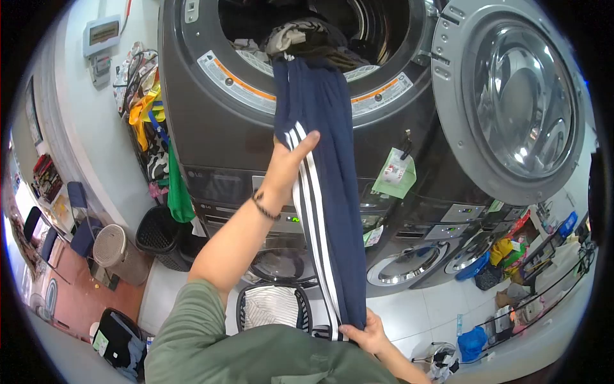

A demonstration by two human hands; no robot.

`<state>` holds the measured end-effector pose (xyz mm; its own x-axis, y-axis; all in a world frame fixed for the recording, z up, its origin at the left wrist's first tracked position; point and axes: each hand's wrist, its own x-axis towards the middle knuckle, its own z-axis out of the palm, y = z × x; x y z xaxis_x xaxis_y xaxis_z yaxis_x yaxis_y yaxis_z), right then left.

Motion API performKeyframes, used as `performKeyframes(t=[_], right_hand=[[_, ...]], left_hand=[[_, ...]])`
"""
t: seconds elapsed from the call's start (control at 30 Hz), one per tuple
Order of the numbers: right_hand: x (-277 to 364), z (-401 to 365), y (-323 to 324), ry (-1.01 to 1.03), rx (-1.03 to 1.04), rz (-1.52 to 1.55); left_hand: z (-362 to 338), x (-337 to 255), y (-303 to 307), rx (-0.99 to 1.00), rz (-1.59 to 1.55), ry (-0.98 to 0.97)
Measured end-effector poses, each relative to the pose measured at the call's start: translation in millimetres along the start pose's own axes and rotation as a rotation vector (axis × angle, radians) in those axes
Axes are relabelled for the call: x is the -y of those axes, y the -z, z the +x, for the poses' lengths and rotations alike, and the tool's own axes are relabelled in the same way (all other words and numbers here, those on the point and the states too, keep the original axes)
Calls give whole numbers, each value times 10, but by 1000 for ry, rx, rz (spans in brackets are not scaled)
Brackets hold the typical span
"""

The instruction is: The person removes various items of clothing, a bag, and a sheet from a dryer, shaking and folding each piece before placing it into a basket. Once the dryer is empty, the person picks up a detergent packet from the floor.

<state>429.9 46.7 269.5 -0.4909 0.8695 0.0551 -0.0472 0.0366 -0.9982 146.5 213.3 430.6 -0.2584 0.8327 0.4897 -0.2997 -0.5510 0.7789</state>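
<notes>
Navy track pants with white side stripes hang stretched from the open dryer drum down toward my body. My left hand grips their striped edge about midway, thumb on top and fingers behind the cloth. Down at the lower end, my right hand pinches the fabric between thumb and fingers. The top of the pants lies over the drum's rim, against a heap of dark and grey clothes inside. Below stands a black laundry basket with striped cloth in it, partly hidden by my shirt.
The round dryer door stands swung wide to the right. A green tag hangs on the machine front. To the left are a black basket, a beige hamper and hanging bags. Bags and a rack line the right wall.
</notes>
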Motion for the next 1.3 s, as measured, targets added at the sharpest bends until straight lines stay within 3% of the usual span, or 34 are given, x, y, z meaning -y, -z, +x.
performKeyframes(t=[0.03, 0.07, 0.17, 0.2, 0.3, 0.37, 0.4, 0.43, 0.5, 0.57, 0.63, 0.67, 0.73, 0.77, 0.83, 0.87, 0.97, 1.0, 1.03, 1.1, 1.13, 1.17, 1.23, 1.3], right_hand=[[-62, -79, 50, -62, 4, 45], [-125, -150, 94, -126, 8, 91], [-554, -73, 281, -253, 47, 27], [-429, 28, 254, -287, 61, -205], [-984, 389, 279, -137, 68, -307], [-1036, 677, 254, 81, 112, -322], [-721, 824, 232, 139, 139, -550], [-774, 1052, 231, 292, 88, -428], [-513, 1556, 179, 520, -68, -379], [170, 1847, 14, 929, -304, -599], [605, 1943, -239, 1128, -536, -674], [597, 1960, -453, 920, -304, -650], [685, 2055, -630, 1039, -34, -883], [589, 2208, -732, 1404, -83, -740], [224, 2120, -883, 1084, 60, -811], [51, 2093, -928, 1022, 87, -882], [-23, 1927, -1010, 1112, -98, -863], [-73, 2000, -1017, 1282, -168, -845], [-62, 2083, -1041, 1481, -106, -778], [100, 2107, -1163, 1733, 173, -999], [159, 2076, -1268, 1660, 458, -1193], [-52, 2108, -1441, 1611, 551, -1220], [-733, 2210, -1520, 1040, 993, -1578], [-1142, 2263, -1448, 1030, 911, -1404]], left_hand=[[99, -10, -35, -65, 76, -5], [159, -48, -67, 16, -93, 65], [135, 295, -3, -61, 246, -36], [-5, 311, -11, -161, 245, 4], [-510, 327, 229, -185, 243, -52], [-976, 231, 313, -222, 250, -29], [-1189, 132, 339, -297, 165, 61], [-1368, 38, 397, -299, 160, 79], [-1798, -58, 527, -240, 352, 141], [-2312, -53, 545, -164, 602, 185], [-2843, 25, 650, -97, 628, 314], [-3146, -42, 734, -119, 611, 369], [-3416, -271, 823, -105, 546, 508], [-3496, -326, 895, -103, 536, 540], [-3650, -394, 1063, -94, 514, 599], [-3707, -411, 1148, -72, 501, 641], [-4011, -152, 1505, -71, 504, 896], [-4202, 83, 1689, -8, 586, 1017], [-4354, 251, 1817, 54, 666, 1142], [-4405, 180, 1720, 23, 696, 1094], [-4424, 184, 1811, 17, 748, 1057], [-4445, 188, 1902, 11, 802, 1020], [-4568, 386, 2380, 7, 956, 927], [-4085, -42, 2370, 36, 1416, 875]])
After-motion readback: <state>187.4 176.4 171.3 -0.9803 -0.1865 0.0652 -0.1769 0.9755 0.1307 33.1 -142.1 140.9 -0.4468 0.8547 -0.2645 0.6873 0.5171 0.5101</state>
